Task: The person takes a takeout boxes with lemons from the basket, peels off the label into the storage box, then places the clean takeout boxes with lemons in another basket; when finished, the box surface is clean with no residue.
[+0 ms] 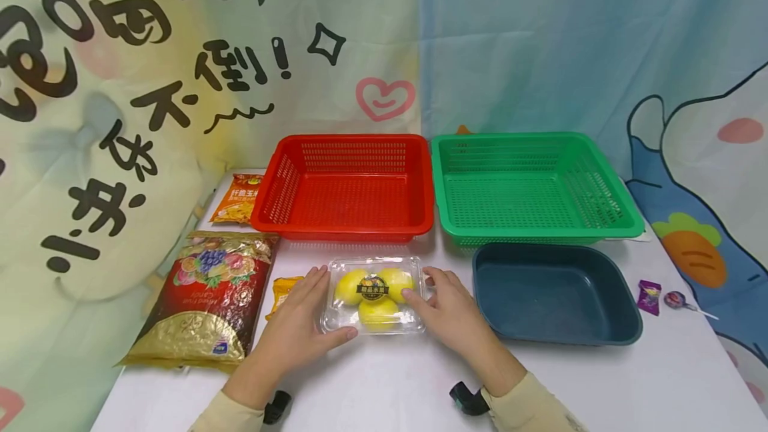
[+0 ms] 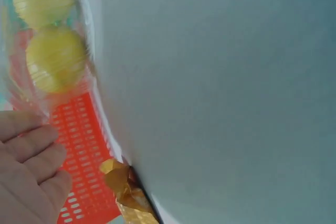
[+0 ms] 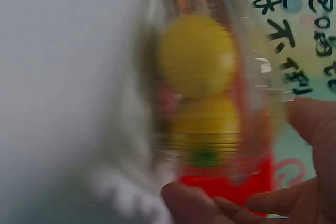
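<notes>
Head view first: a clear plastic clamshell box (image 1: 373,295) with three yellow fruits (image 1: 378,311) inside sits on the white counter (image 1: 384,379), just in front of the red basket (image 1: 348,185). The left hand (image 1: 300,319) is against the box's left side with its fingers fairly straight and the thumb lying along the front edge. The right hand (image 1: 447,309) is at the right side, fingertips resting on the lid near the dark label. So both hands are cupping the box from either side, and I can't tell if it's off the counter at all. A green basket (image 1: 531,185) stands right beside the red one, and a dark blue tub (image 1: 555,292) sits in front of the green one, near the right hand. Left of the box there's a big red and gold candy bag (image 1: 204,299), a small orange packet (image 1: 282,292) next to the left hand, and an orange snack bag (image 1: 237,199) further back. A purple candy (image 1: 649,297) and a lollipop (image 1: 677,300) lie off to the right.

Left wrist view: straight fingers (image 2: 31,145) at the bottom left, two fruits showing through the clear plastic above them, red basket mesh behind, and a bit of gold wrapper.

Right wrist view: pretty blurry, but the box with yellow fruits fills the middle, with the thumb and fingers (image 3: 283,198) curled around its lower end.
</notes>
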A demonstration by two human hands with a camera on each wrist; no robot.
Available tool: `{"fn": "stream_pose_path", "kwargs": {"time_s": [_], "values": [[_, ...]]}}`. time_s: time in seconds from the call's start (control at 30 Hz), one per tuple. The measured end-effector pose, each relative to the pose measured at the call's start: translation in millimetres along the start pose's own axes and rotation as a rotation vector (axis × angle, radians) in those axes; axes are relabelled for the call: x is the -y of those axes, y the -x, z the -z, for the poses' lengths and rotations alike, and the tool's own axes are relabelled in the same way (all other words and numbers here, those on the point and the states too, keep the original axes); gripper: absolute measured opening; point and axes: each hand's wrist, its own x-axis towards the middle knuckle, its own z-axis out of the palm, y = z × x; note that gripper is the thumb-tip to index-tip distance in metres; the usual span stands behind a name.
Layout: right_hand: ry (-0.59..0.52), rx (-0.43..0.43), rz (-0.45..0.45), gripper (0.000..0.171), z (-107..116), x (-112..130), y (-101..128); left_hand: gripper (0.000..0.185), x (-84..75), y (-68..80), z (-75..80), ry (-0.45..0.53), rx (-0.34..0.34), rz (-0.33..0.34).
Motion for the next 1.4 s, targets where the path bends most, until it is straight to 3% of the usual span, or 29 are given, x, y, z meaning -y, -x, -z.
{"fn": "stream_pose_path", "kwargs": {"time_s": [0.07,0.13,0.33,0.6,0.7,1.0,1.4], "values": [[0.115,0.0,0.07,0.087,9,9,2,0.117,0.7,-1.5,1.0,-0.01,0.008,0.0],[0.192,-0.005,0.138,0.09,17,20,3,0.118,1.1,-3.4,2.2,-0.019,0.018,-0.002],[0.37,-0.042,0.396,0.065,33,46,-10,0.119,1.5,-7.8,6.2,-0.035,0.039,-0.008],[0.559,0.185,0.816,0.039,29,70,-50,0.117,-0.8,-9.5,7.9,-0.016,0.053,-0.013],[0.6,0.262,0.918,0.031,25,76,-61,0.117,-1.9,-9.5,7.1,-0.01,0.058,-0.015],[0.653,0.416,0.964,0.017,14,81,-74,0.117,-2.9,-8.6,3.8,-0.01,0.074,-0.009],[0.623,0.396,0.974,0.006,8,81,-74,0.119,-0.6,-6.2,3.8,-0.016,0.071,0.004]]}}
